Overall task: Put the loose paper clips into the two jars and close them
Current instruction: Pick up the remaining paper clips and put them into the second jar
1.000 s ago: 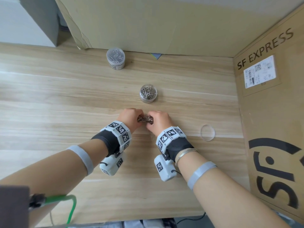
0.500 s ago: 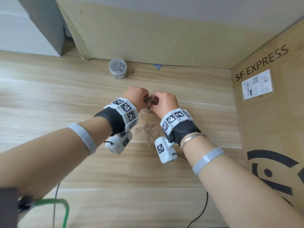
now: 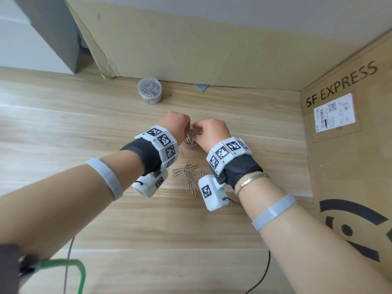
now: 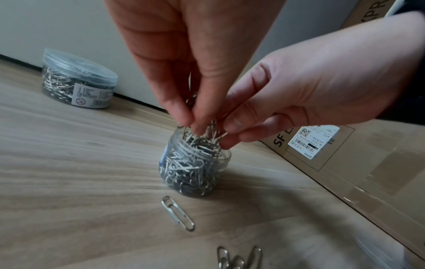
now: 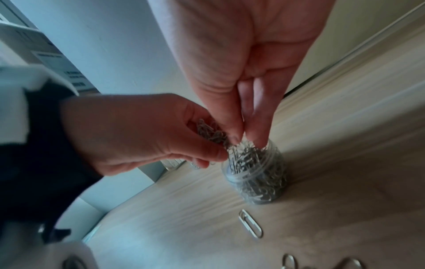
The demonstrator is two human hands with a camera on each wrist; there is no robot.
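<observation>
Lying nearest on the wooden tabletop, just behind both wrists: loose paper clips scattered in a small heap, with 1 single clip lying alone right in front of the open jar. Pinching a bunch of clips between both hands directly above the open jar's mouth: left hand with fingertips pressing together on the bunch, right hand with thumb and fingers curling around the same bunch from the other side. Dangling from the pinch into the jar, lowest clips touching the ones already filling it. Standing well beyond the pinch, off to its left by the cardboard wall: 2nd jar, full, lid on. Standing to the right of both hands: SF EXPRESS box.
</observation>
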